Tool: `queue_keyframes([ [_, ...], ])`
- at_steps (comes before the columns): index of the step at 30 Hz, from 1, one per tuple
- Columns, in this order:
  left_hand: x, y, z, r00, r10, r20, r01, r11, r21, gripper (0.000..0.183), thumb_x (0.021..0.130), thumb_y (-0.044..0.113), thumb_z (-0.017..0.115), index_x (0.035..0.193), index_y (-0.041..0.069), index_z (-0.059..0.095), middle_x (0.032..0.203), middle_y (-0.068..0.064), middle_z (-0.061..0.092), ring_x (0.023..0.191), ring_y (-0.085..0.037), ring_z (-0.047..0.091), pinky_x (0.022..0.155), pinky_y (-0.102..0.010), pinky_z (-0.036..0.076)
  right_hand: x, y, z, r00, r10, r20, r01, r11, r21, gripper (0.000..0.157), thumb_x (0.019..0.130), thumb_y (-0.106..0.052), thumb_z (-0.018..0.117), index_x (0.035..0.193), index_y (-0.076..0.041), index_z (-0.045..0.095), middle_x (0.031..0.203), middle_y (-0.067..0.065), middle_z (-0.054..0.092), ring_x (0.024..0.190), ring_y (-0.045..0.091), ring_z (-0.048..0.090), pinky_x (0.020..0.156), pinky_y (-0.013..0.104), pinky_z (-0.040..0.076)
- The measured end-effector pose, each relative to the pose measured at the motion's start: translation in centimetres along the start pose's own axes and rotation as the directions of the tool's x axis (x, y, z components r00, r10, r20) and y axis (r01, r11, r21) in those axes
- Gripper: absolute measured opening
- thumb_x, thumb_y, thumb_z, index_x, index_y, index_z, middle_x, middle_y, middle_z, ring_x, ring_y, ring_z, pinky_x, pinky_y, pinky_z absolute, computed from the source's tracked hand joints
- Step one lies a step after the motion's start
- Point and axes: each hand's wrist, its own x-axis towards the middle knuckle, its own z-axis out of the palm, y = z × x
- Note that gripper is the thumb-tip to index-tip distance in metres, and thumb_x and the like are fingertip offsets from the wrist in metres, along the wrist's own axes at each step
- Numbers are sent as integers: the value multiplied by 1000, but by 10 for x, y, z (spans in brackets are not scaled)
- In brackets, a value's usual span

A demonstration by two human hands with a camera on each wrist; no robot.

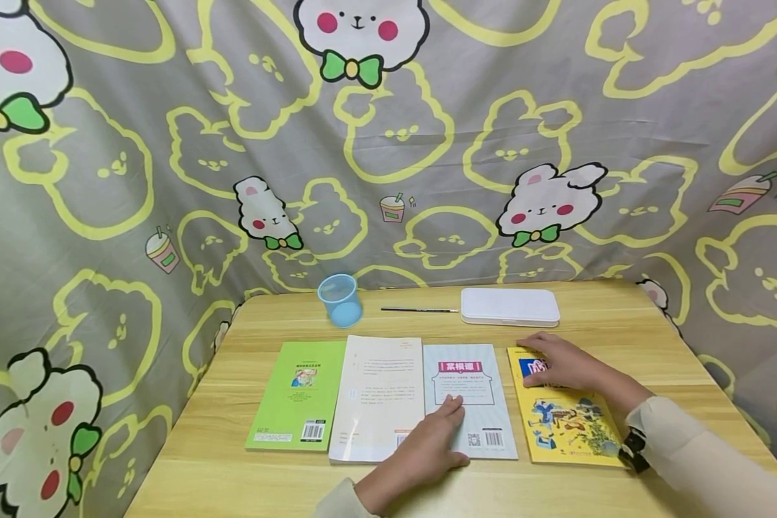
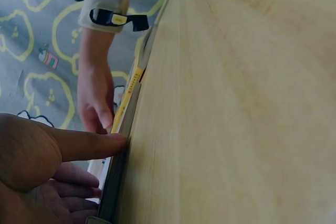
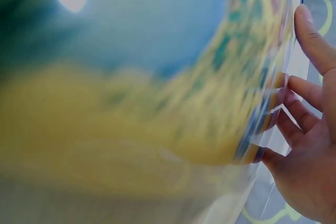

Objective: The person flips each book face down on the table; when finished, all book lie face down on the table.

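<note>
My left hand (image 1: pixel 427 442) rests across the lower left of a pale blue book (image 1: pixel 466 392), fingers extended over its cover. In the left wrist view the thumb (image 2: pixel 94 144) lies against the near edge of the books. My right hand (image 1: pixel 573 363) is spread over the upper part of a yellow book (image 1: pixel 570 432) with a colourful picture, its fingers reaching toward the far edge. The right wrist view shows the right fingertips (image 3: pixel 291 85) touching the glossy yellow cover, the thumb apart from them.
Left of the blue book lie a white book (image 1: pixel 382 388) and a green book (image 1: pixel 298 403). Behind the row stand a blue cup (image 1: pixel 342 301), a thin dark pencil (image 1: pixel 417 310) and a white case (image 1: pixel 510 306). A patterned curtain (image 1: pixel 375 158) encloses the wooden table (image 1: pixel 201 446).
</note>
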Motion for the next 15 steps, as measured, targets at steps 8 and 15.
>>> queue_keyframes([
  [8,0,2,0,1000,-3,2,3,1000,10,83,82,26,88,150,-2,49,164,-10,39,152,-25,35,122,-36,34,-18,21,-9,998,48,-36,-46,998,45,88,84,-55,80,149,-2,52,149,26,48,127,44,52,98,60,48],
  [15,0,2,0,1000,-5,7,4,1000,10,83,83,26,87,151,-1,49,163,-10,39,152,-25,35,122,-37,34,-29,40,-12,995,69,-68,-67,997,35,91,82,-58,80,147,0,53,146,29,49,133,51,47,103,68,45],
])
